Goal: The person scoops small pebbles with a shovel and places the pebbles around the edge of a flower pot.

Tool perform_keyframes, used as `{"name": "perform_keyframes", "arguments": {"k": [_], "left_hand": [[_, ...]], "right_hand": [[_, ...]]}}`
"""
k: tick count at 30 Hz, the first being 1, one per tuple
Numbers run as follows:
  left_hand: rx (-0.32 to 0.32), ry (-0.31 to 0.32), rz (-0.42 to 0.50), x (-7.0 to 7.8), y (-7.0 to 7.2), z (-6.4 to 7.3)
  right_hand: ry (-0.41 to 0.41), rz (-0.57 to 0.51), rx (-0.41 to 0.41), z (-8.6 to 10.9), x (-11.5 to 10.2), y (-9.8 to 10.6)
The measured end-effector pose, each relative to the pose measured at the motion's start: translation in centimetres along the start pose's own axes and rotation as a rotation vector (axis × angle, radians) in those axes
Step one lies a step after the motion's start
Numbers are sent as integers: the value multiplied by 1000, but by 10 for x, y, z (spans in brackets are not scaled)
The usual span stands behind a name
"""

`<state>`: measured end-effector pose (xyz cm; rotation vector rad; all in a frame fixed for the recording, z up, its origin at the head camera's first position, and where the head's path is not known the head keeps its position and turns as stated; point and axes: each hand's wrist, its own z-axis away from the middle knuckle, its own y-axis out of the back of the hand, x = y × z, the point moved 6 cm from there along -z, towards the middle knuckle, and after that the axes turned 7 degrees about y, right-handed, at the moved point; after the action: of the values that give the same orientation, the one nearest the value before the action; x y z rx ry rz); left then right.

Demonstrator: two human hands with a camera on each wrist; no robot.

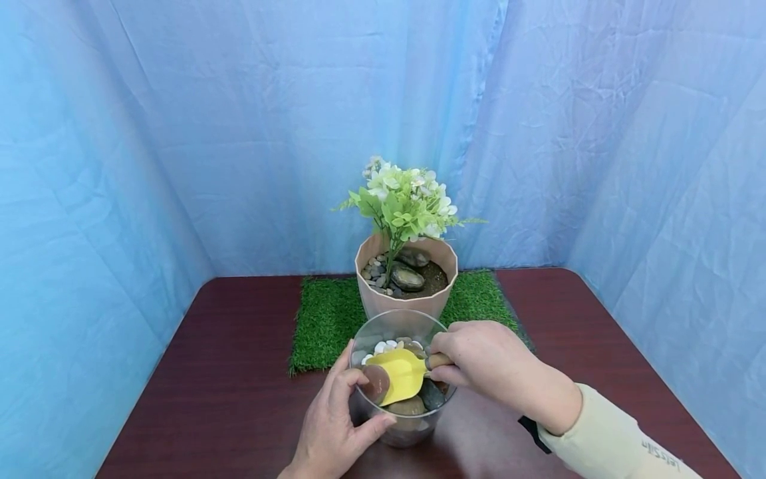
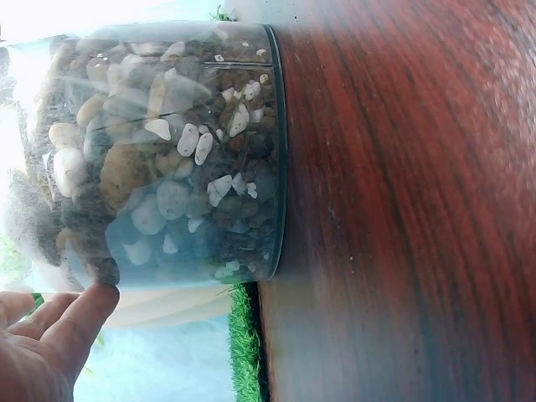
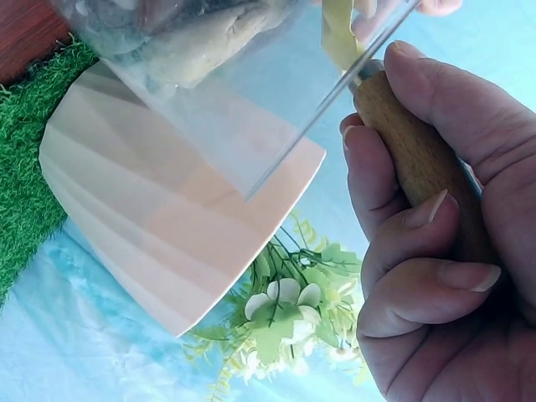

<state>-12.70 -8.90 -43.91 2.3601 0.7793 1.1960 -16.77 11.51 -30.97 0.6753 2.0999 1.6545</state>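
Note:
A clear container (image 1: 399, 426) with stones inside stands near the table's front edge. My left hand (image 1: 335, 416) holds its left side near the rim, thumb on the near side; in the left wrist view fingertips touch the clear wall. My right hand (image 1: 487, 356) grips the wooden handle (image 3: 419, 146) of a small trowel, all fingers wrapped round it. The trowel's yellow blade (image 1: 402, 372) is at the container's mouth, over the stones. A smooth reddish-brown stone (image 1: 376, 384) lies at the blade's left end, right by my left fingertip. White pebbles (image 1: 389, 346) show behind the blade.
Behind the container, a beige faceted pot (image 1: 407, 306) stands on a green turf mat (image 1: 329, 319). It holds a white-flowered plant (image 1: 407, 199), large stones (image 1: 408, 278), pebbles and dark soil. Blue curtains (image 1: 269, 133) enclose the dark red table (image 1: 239, 372).

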Motion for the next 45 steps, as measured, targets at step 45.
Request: {"name": "perform_keyframes", "arguments": {"k": [45], "left_hand": [[5, -18, -43, 2, 0, 1]], "right_hand": [[-173, -246, -16, 7, 20, -38]]}}
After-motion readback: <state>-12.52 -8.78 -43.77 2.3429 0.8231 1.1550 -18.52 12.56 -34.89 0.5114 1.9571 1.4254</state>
